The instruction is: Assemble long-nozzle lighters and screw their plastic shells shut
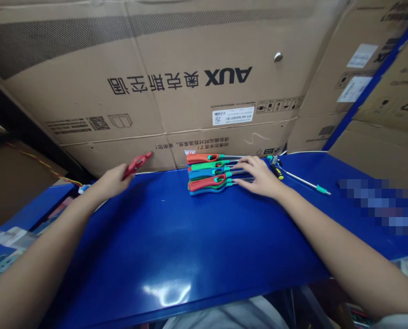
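Note:
My left hand (112, 183) is raised over the left side of the blue table, closed around a red plastic piece (134, 166) that resembles a lighter handle; its details are blurred. In the middle of the table, against the cardboard, lies a stack of gas lighters (207, 183) with orange, green, blue and red handles. Their metal tubes point right. My right hand (259, 177) is over those tubes with its fingers spread, partly covering them. Whether the fingertips touch the tubes I cannot tell. Just beyond it are a black-and-yellow screwdriver handle (277, 172) and a metal tube with teal ends (305, 181).
A tall cardboard sheet (176, 50) walls off the back of the blue table (183, 242), with more cardboard (378, 146) at the right. Red and yellow wires (48, 165) hang at the left. A pixelated patch hides part of the right side.

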### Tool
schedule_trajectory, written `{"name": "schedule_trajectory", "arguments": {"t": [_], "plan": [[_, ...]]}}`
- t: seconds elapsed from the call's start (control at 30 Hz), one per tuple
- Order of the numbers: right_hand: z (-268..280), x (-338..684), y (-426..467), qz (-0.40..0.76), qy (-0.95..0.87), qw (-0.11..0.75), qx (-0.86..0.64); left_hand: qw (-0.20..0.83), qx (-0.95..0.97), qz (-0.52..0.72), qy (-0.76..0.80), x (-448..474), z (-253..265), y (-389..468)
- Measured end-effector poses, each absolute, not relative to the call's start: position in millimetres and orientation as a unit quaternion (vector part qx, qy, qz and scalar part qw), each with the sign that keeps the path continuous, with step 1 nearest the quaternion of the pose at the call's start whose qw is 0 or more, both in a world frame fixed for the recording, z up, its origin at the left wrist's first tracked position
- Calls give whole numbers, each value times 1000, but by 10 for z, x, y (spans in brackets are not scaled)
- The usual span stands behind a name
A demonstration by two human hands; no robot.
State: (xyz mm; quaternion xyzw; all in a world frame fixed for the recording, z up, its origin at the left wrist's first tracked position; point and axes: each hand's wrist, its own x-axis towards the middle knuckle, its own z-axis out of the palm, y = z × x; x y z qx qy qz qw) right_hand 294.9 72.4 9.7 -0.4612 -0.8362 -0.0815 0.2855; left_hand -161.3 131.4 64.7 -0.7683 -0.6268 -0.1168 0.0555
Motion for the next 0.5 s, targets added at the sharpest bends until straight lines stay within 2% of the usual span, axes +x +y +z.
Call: {"name": "schedule_trajectory", "arguments": {"t": [0.17, 0.37, 0.5], "plan": [[-10, 2571, 677, -114, -860, 279, -411, 28, -770, -204, -603, -1167, 667, 707], [-54, 2489, 673, -130, -859, 287, -404, -113, -910, -155, -367, -418, 233, -68], [-63, 2440, 682, -122, -855, 292, -411, -126, -927, -144, -323, -191, -24, -145]]}}
